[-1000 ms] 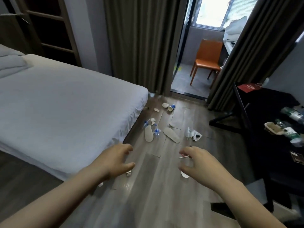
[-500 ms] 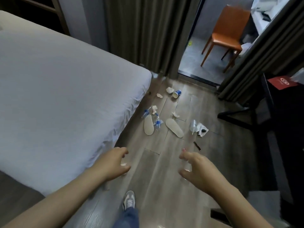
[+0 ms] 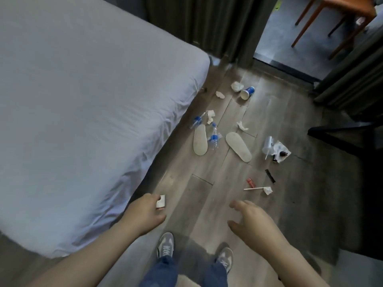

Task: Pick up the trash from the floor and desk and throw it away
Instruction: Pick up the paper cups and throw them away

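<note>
While litter lies strewn over the grey wood-plank floor [image 3: 192, 206], including a blue-and-white paper cup [image 3: 247, 93], crushed clear plastic bottles [image 3: 213, 138] and crumpled white tissues [image 3: 236, 86], collection appears barely begun. The left hand [image 3: 143, 216] sits against a small white-and-red scrap [image 3: 161, 202], grip indeterminate; the right hand [image 3: 252, 220] is spread and empty.

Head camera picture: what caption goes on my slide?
Left hand and right hand above a floor strewn with paper cup, bottles, slippers, beside the bed.

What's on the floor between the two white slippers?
Head view: a crushed clear bottle with a blue label lies between the bed-side slipper and the other slipper, nearer the bed-side one.
</note>
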Tool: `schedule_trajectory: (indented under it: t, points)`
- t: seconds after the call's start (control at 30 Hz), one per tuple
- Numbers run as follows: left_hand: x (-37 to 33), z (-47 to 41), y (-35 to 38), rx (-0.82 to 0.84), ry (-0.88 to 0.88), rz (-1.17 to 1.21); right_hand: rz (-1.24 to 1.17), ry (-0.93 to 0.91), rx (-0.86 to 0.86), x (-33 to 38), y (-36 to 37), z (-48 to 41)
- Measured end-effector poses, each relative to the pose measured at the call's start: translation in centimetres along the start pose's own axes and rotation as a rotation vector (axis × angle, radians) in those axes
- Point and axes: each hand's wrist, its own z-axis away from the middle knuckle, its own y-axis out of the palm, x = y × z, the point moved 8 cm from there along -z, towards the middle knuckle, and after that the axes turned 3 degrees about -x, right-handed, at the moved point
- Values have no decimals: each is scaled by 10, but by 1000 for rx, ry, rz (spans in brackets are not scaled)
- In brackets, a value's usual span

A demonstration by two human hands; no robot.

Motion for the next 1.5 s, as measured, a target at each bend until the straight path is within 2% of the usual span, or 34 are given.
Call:
schedule_trajectory:
  t: [0.37,0.67,0.9,0.97,1.1,1.23,1.5]
  points:
    - [86,-127,156,14,-220,90,24,-128,66,-42,142,-158]
    - [191,-256,323,-43,-343,76,43,-337,103,-59,331,-308]
    - [259,-347,423,-231,-367,240,3,-565,45,-56,450,-420]
    - [275,-364,439,-276,-371,210,2,-617,20,-56,471,-437]
    - [274,-379,457,-272,-278,84,51,-664,39,-58,491,-439]
    - [258,-373,459,-297,-255,111,79,-619,27,-79,486,-421]
    - [171,-395,454,-330,1,169,180,-460,-6,-154,474,-417]
